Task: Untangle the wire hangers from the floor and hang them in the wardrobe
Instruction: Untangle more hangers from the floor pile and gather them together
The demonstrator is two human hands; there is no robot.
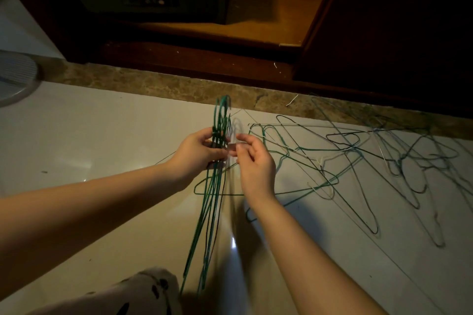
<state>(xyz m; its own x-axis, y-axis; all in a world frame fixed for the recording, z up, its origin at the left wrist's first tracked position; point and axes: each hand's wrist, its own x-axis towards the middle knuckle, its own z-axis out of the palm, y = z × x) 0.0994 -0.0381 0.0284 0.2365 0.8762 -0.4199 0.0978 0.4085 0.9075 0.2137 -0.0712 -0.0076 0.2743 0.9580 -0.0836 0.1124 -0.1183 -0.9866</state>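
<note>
My left hand (202, 151) grips the green hanger bundle (213, 199), right hand (253, 161) pinches a blurry pale hanger (234, 126). I'd line its hook up with the others so nothing snags.

I see a glossy pale tiled floor (102, 135), bordered at the back by a brown stone strip (153, 79). Green, black and white wire hangers (354, 147) lie tangled on the right; a round grey base (15, 79) sits far left.

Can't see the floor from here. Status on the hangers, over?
Left hand grips green hanger bundle, hooks up. Right hand pinches a pale hanger, blurred. Tangled pile on floor at right.
</note>
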